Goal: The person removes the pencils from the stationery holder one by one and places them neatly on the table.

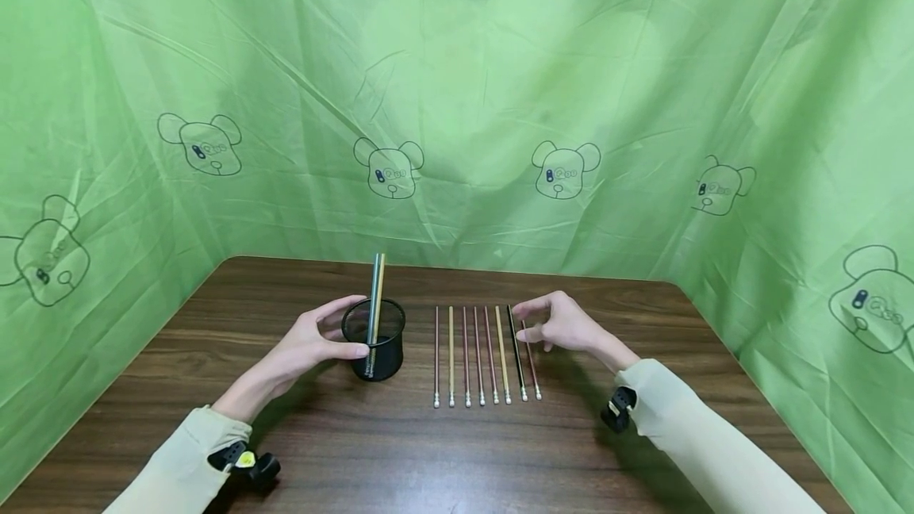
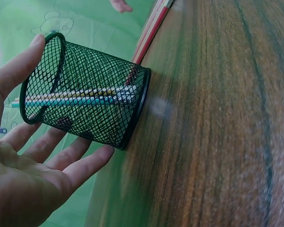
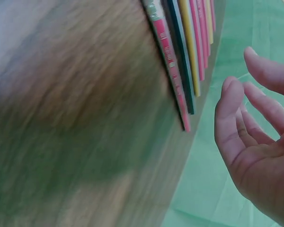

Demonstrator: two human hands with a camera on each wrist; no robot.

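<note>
My left hand [image 1: 309, 342] holds a black mesh pencil cup [image 1: 389, 360], its thumb at the rim and the other fingers round the far side. Two pencils [image 1: 380, 280], one blue-green and one yellowish, stand in the cup. To the right, my right hand [image 1: 566, 325] is over the far ends of a row of pencils, thumb and fingers apart. Nearest to it are a red pencil [image 3: 169, 59] at the row's right end and a dark green or black pencil [image 1: 519, 363] beside it. In the right wrist view no pencil lies between the fingers.
Several more red and yellow pencils [image 1: 451, 355] lie side by side on the brown wooden table [image 1: 400, 450], white eraser ends toward me. A green cloth [image 1: 471, 101] with bear-face drawings hangs behind the table and at both sides.
</note>
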